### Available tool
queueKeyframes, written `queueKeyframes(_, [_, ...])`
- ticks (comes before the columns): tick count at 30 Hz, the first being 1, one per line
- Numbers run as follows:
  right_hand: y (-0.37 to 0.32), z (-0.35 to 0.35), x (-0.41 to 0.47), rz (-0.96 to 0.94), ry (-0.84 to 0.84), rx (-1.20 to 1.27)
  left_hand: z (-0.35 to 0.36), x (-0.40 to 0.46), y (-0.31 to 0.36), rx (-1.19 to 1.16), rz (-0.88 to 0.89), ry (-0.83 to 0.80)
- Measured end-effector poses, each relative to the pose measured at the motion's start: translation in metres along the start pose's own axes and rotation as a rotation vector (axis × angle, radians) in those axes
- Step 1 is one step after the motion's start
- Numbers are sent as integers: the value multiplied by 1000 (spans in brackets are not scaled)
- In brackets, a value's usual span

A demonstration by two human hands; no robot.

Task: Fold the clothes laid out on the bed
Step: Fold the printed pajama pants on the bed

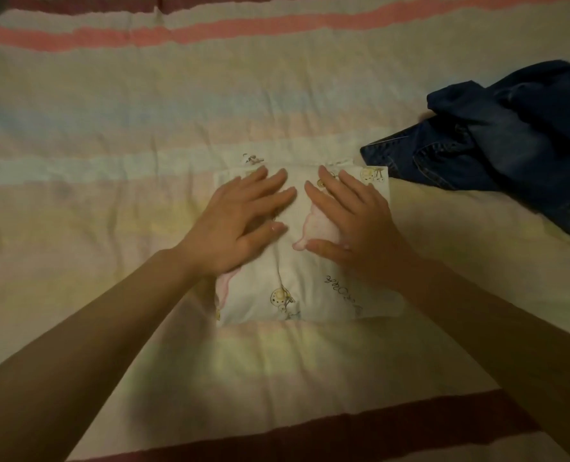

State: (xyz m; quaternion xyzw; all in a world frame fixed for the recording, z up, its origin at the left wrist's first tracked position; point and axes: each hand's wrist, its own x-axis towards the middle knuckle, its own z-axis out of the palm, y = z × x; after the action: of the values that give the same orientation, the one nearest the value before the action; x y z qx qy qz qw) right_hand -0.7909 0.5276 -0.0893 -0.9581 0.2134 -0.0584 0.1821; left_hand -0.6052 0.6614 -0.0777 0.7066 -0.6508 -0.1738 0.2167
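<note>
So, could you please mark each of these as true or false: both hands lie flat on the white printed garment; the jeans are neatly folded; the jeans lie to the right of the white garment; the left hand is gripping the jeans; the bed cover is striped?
1. Both hands lie flat on the white printed garment. True: the left hand and the right hand press on it with fingers straight.
2. The jeans are neatly folded. False: they lie in a crumpled heap.
3. The jeans lie to the right of the white garment. True.
4. The left hand is gripping the jeans. False: it rests on the white garment, away from the jeans.
5. The bed cover is striped. True.
</note>
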Motion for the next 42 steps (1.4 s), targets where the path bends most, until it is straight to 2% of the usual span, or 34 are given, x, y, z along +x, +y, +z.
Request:
queueKeyframes(3, [8, 19, 2, 111, -123, -34, 14, -3, -15, 186, -196, -232])
queueKeyframes(7, [18, 33, 2, 133, -159, -23, 28, -4, -29, 224, -234, -275])
queueKeyframes(11, [14, 30, -3, 305, -124, 164, 30, -11, -29, 70, -276, -213])
queueKeyframes(15, [8, 21, -16, 493, -108, 354, 27, -30, -15, -320, -488, -37])
queueKeyframes(18, [11, 11, -25, 539, -139, 408, 26, -37, -2, -492, -598, -4])
queueKeyframes(22, [12, 6, -26, 496, -165, 803, 18, -36, 3, -574, -577, -30])
queueKeyframes(26, [1, 11, -30, 493, -105, 999, 18, -41, 15, -751, -599, 18])
queueKeyframes(29, [-8, 8, -39, 495, -34, 982, 15, -47, 27, -756, -593, 52])
queueKeyframes(34, [-33, -28, -71, 523, -14, 946, -3, -62, 60, -685, -585, 26])
queueKeyframes(38, [-52, -85, -97, 539, 53, 867, -42, -56, 107, -648, -549, -1])
queueKeyframes(42, [-60, -166, -122, 529, 153, 827, -89, -33, 168, -609, -435, 25])
